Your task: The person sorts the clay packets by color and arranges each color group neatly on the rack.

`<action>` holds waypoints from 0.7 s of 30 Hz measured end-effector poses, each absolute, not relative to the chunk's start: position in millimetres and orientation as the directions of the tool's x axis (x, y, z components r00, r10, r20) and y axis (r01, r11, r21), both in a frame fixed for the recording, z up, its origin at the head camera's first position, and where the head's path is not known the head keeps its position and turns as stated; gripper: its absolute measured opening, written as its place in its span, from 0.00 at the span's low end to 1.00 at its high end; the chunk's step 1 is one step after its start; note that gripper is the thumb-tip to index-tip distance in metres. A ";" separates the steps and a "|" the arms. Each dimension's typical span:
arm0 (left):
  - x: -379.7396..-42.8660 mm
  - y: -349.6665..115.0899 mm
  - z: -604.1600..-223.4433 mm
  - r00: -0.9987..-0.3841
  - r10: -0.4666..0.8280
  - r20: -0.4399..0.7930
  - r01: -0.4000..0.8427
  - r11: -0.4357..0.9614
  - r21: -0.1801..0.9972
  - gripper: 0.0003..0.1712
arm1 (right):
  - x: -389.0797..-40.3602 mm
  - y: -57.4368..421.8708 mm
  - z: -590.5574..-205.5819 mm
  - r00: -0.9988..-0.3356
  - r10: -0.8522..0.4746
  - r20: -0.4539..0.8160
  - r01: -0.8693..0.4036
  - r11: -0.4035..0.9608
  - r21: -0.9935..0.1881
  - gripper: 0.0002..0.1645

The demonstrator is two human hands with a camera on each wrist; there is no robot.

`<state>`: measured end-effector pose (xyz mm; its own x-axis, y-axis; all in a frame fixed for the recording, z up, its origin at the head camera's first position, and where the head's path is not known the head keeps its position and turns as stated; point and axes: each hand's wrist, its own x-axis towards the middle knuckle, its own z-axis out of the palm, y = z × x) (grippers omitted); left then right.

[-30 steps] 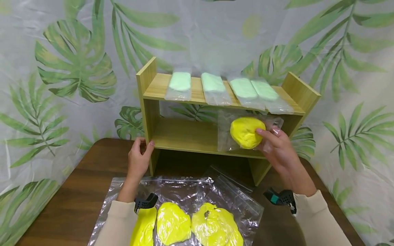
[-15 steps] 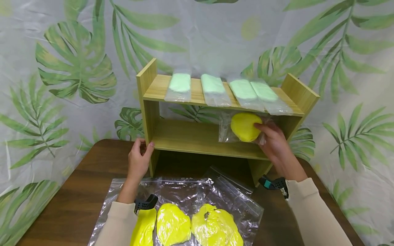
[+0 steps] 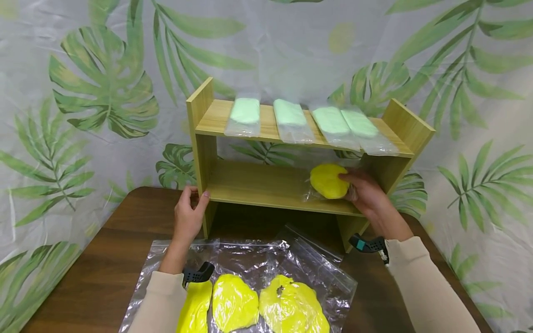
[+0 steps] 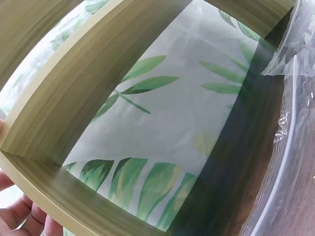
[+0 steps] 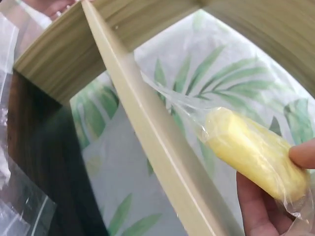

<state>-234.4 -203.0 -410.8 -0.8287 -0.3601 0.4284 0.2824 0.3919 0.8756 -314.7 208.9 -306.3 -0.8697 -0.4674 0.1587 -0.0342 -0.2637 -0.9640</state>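
Note:
My right hand [image 3: 368,194] pinches a clear plastic bag holding a rounded yellow lump of clay [image 3: 329,181], thumb on top and fingers beneath. It is at the right end of the middle board of a wooden shelf [image 3: 258,185]. In the right wrist view the bagged yellow clay [image 5: 251,147] overlaps the space just above the board's edge. My left hand [image 3: 189,212] grips the shelf's left side panel at the height of the middle board. In the left wrist view, fingers [image 4: 32,216] show behind that panel.
Several pale green packs [image 3: 245,111] in clear bags lie along the top board, their ends over its front edge. A large zip bag [image 3: 250,252] with flattened yellow pieces [image 3: 234,303] covers the front of the brown table [image 3: 96,277]. A leaf-print cloth [image 3: 291,55] hangs behind.
My right hand has moved inward and slightly left with the bagged yellow clay, which has tipped flatter and come down toward the middle board. My left hand has kept its place on the shelf.

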 end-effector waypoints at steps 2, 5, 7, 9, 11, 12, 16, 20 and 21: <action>-234.9 -203.2 -411.0 -0.828 -0.360 0.429 0.282 0.394 0.875 0.17 | -315.8 209.6 -308.0 -0.867 -0.478 0.141 -0.022 -0.246 -0.969 0.12; -234.9 -203.4 -411.2 -0.826 -0.363 0.432 0.286 0.390 0.875 0.17 | -316.3 207.2 -309.3 -0.871 -0.483 0.091 -0.002 -0.182 -0.983 0.12; -234.4 -203.3 -410.8 -0.825 -0.365 0.432 0.287 0.388 0.876 0.17 | -316.2 204.3 -309.7 -0.880 -0.472 0.054 0.007 -0.125 -0.992 0.13; -233.9 -203.0 -410.4 -0.825 -0.366 0.431 0.287 0.386 0.877 0.18 | -315.4 201.0 -309.4 -0.895 -0.445 0.021 0.012 -0.071 -0.997 0.15; -233.8 -203.0 -410.5 -0.826 -0.366 0.428 0.284 0.386 0.878 0.18 | -314.5 198.7 -309.0 -0.911 -0.412 0.002 0.007 -0.021 -1.000 0.19; -233.7 -202.7 -410.4 -0.826 -0.366 0.429 0.285 0.386 0.877 0.18 | -314.2 198.2 -308.7 -0.920 -0.392 -0.003 -0.004 0.017 -1.000 0.21; -233.4 -201.8 -410.1 -0.825 -0.363 0.432 0.290 0.384 0.876 0.18 | -311.8 196.3 -306.3 -0.955 -0.297 -0.005 -0.050 0.178 -0.983 0.31; -233.6 -201.1 -409.7 -0.822 -0.361 0.440 0.298 0.386 0.873 0.17 | -307.5 196.7 -302.9 -0.980 -0.199 0.014 -0.082 0.340 -0.937 0.37; -233.7 -201.0 -409.6 -0.821 -0.361 0.443 0.300 0.386 0.872 0.17 | -305.9 196.7 -302.1 -0.984 -0.177 0.020 -0.085 0.370 -0.925 0.40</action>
<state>-233.7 -201.0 -409.6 -0.8207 -0.3612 0.4426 0.3002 0.3864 0.8721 -305.9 196.7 -302.1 -0.9839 -0.1774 0.0196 -0.0852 0.3704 -0.9249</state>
